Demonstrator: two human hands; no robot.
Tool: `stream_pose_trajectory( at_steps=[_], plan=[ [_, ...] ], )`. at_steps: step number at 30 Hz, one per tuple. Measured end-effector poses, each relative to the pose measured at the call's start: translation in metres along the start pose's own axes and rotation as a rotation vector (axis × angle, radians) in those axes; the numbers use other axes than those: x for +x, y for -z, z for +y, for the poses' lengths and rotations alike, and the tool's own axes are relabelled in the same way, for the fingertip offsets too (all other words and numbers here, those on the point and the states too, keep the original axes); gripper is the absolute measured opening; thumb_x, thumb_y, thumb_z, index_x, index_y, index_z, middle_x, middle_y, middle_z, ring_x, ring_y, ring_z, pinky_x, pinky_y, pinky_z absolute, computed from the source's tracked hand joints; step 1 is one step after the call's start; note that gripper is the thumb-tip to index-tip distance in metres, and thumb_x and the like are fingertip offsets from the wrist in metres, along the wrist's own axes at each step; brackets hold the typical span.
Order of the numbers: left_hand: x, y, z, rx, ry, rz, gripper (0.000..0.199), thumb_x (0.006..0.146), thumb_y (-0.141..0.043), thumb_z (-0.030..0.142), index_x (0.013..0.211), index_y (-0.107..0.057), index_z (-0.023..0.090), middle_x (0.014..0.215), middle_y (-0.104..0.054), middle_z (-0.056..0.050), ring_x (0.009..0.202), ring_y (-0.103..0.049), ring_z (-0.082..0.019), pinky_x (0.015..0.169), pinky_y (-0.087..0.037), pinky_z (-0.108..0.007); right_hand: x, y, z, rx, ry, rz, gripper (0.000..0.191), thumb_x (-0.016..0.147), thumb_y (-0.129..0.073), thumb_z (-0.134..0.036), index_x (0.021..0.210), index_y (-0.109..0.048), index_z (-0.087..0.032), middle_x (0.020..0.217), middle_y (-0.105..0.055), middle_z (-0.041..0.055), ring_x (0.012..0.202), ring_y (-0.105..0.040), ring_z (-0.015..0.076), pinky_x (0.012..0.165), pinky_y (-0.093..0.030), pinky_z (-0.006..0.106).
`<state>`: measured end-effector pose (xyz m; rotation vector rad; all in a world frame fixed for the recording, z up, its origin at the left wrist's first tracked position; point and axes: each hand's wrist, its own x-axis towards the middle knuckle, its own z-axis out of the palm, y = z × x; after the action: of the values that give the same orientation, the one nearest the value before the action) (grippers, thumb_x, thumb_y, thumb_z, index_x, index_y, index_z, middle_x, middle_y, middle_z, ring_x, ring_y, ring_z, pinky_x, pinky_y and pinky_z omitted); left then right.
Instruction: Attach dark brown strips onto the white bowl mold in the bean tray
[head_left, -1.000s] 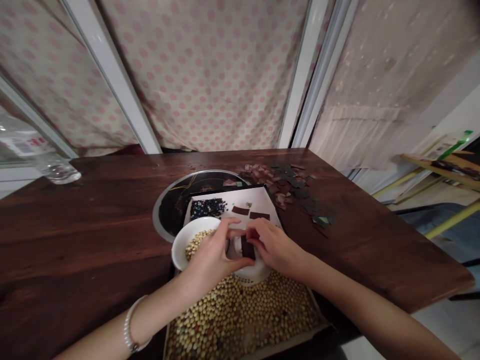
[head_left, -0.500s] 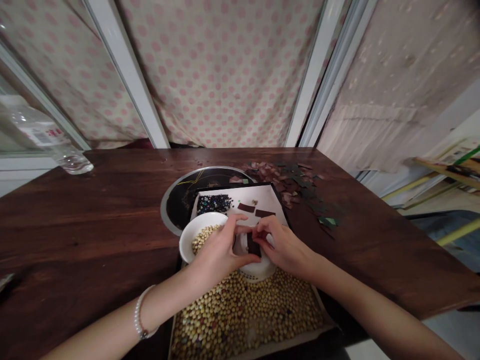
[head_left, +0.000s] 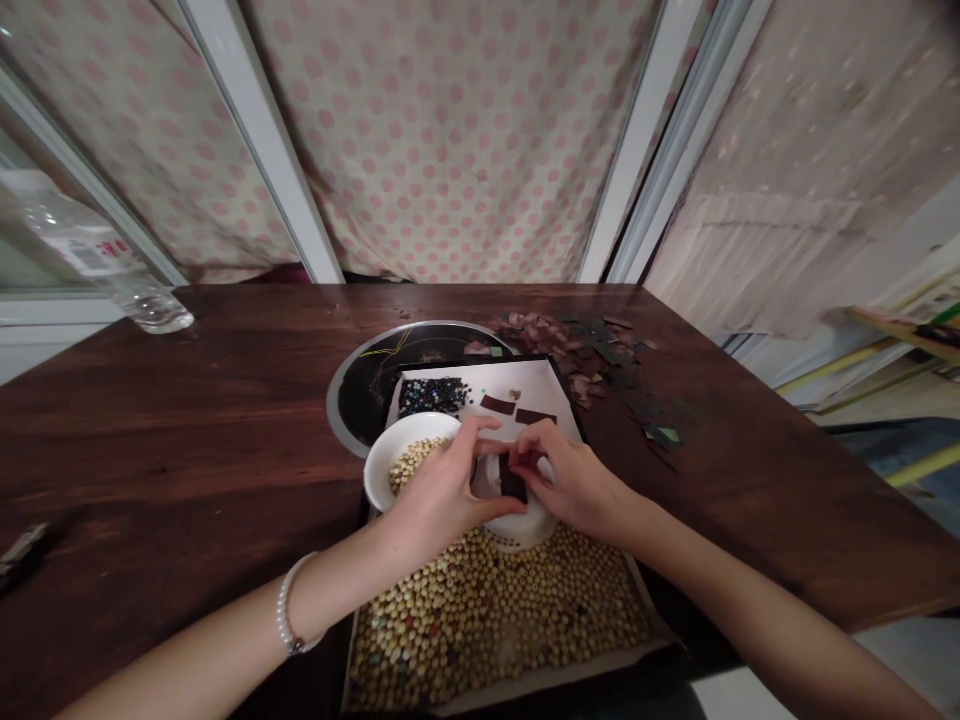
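A small dark rectangular piece (head_left: 513,480) is held between my hands over a white dish (head_left: 525,528). My left hand (head_left: 450,475), with a pearl bracelet at the wrist, grips its edge with the thumb near the lower end. Pinched fingers of my right hand (head_left: 559,475) touch the piece from the right. A white bowl (head_left: 381,460) of pale beads sits left of my hands, partly covered by the left one. Below lies a tray (head_left: 637,655) full of yellowish beads. Two dark strips (head_left: 497,404) lie on the white tray section beyond.
Small black beads (head_left: 431,395) fill the tray's far left corner. A round dark plate (head_left: 352,390) lies behind it. Reddish and green scraps (head_left: 600,350) are scattered at the back right. A plastic bottle (head_left: 142,295) stands at the back left, with a curtain (head_left: 450,140) behind.
The whole view has shifted slightly, so the table and bowl appear a little higher and to the right. Both hands keep nearly the same hold on the dark piece.
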<state>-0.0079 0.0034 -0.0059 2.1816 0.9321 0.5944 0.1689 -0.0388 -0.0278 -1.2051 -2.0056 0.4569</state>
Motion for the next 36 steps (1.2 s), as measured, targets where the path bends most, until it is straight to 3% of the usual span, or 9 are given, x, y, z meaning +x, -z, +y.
stream_pose_trajectory(
  at_steps=[4, 13, 36],
  plan=[
    [0.0003, 0.0, -0.0001, 0.0, 0.009, -0.012, 0.065, 0.062, -0.075, 0.027, 0.114, -0.035, 0.026, 0.105, -0.066, -0.003, 0.102, -0.059, -0.024, 0.09, -0.04, -0.04, -0.0001, 0.0023, 0.002, 0.041, -0.025, -0.071, 0.018, 0.08, -0.05, -0.011, 0.09, -0.04, -0.021, 0.084, -0.056, 0.001, 0.074, -0.057, 0.0128, 0.066, -0.046, 0.026],
    [0.0001, -0.001, -0.0019, -0.003, -0.01, 0.012, 0.065, 0.062, -0.075, 0.029, 0.113, -0.036, 0.026, 0.104, -0.067, -0.003, 0.1, -0.059, -0.024, 0.088, -0.041, -0.04, 0.0, 0.0065, -0.0024, -0.121, 0.002, -0.03, 0.015, 0.08, -0.048, -0.008, 0.081, -0.04, -0.02, 0.077, -0.053, 0.0004, 0.072, -0.053, 0.0133, 0.064, -0.042, 0.025],
    [-0.0001, -0.0011, -0.002, 0.024, -0.008, 0.0, 0.065, 0.062, -0.075, 0.029, 0.113, -0.034, 0.026, 0.108, -0.066, -0.003, 0.105, -0.057, -0.026, 0.089, -0.04, -0.042, 0.0014, 0.0077, -0.0004, -0.105, -0.046, -0.061, 0.014, 0.079, -0.05, -0.01, 0.082, -0.041, -0.02, 0.077, -0.054, -0.0003, 0.07, -0.053, 0.0121, 0.063, -0.041, 0.024]
  ],
)
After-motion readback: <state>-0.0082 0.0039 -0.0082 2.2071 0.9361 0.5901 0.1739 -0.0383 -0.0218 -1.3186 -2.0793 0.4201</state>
